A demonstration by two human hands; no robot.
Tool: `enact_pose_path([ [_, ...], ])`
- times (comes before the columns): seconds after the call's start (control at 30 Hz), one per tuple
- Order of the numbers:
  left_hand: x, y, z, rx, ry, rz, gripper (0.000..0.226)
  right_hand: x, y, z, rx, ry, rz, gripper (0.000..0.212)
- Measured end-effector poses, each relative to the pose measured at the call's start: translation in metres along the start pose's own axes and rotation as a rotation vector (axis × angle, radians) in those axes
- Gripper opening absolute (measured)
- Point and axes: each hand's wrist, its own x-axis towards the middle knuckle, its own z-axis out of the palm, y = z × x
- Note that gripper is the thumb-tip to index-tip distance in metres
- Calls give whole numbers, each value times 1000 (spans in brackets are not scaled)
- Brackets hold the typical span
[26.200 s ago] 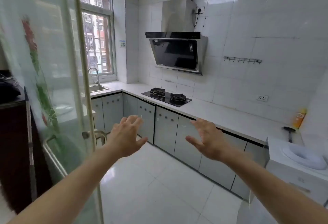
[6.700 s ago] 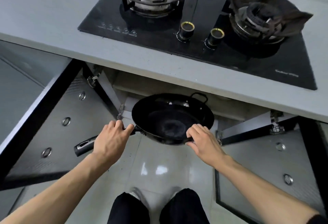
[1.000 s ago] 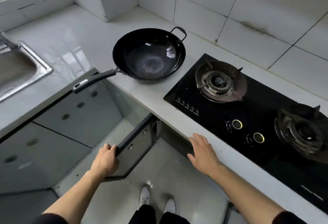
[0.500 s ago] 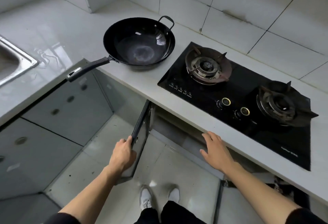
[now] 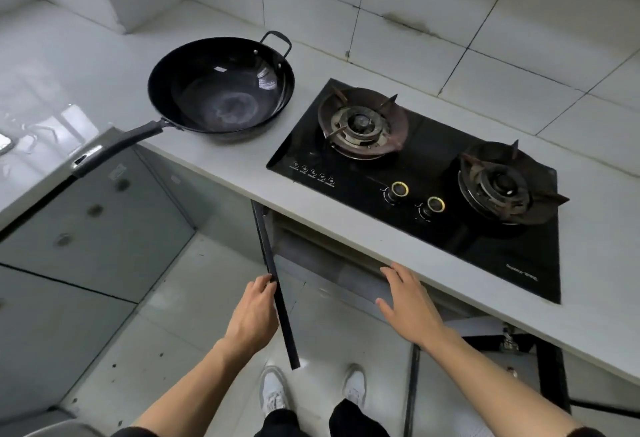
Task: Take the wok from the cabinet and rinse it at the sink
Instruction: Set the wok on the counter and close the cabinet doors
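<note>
Wok (image 5: 221, 90): black, sitting on the white counter (image 5: 214, 166) left of the gas hob (image 5: 415, 180), already out of the cabinet.
Handle (image 5: 114, 147): the wok's long axis; it runs toward the near left and overhangs the counter edge.
Left hand (image 5: 254, 315): the nearer one (the handle lies up and to its left); fingers curled round the edge of the open cabinet door (image 5: 277, 284).
Right hand (image 5: 412, 305): flat, fingers loosely spread, holding nothing, below the counter's front edge.
Sink: out of view.

White tiled wall (image 5: 433, 3), pale glossy floor (image 5: 194, 301), grey countertop (image 5: 86, 66), black gas hob (image 5: 433, 194).
</note>
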Motion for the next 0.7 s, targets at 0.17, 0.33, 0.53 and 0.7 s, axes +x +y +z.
enact_pose_path([
  [0.17, 12, 28, 11, 104, -96, 0, 78, 1, 27, -5, 6, 13, 4, 62],
  [0.33, 35, 63, 29, -212, -262, -209, 76, 7, 54, -11, -17, 7, 55, 64],
  [0.53, 65, 105, 41, -524, -330, -276, 66, 8, 79, -14, -33, -44, 103, 69],
  [0.7, 82, 128, 52, -924, -286, -536, 42, 7, 90, -12, -16, -67, 103, 71],
])
